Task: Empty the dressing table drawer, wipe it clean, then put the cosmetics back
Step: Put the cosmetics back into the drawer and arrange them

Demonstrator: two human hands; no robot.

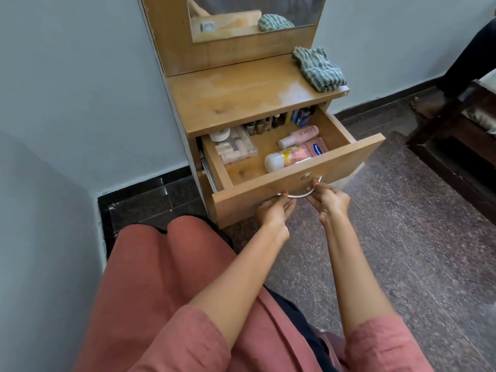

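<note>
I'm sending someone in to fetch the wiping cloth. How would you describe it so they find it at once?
Find the wooden dressing table against the wall, its mirror above and its drawer pulled open. On the tabletop's back right corner lies a crumpled cloth. It is soft fabric striped grey-green and white, unlike the pink bottles in the drawer below.
</note>
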